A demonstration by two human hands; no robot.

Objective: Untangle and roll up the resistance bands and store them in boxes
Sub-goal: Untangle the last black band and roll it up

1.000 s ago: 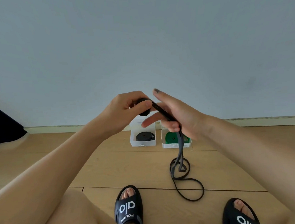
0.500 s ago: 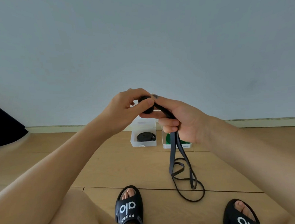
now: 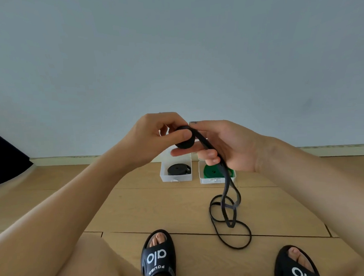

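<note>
Head view: the left hand (image 3: 154, 137) pinches the roll (image 3: 184, 137) of black band between thumb and fingers, held above the boxes (image 3: 176, 175). The right hand (image 3: 225, 144) curls loosely round the band's free length (image 3: 225, 177), which trails to the floor (image 3: 159, 205) in loops, possibly crossed. Keep light tension, feed flat, and shake out any twist before each turn.

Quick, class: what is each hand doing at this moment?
Left hand: pinches the rolled end of the black band.
Right hand: fingers curled round the band's loose length.
</note>
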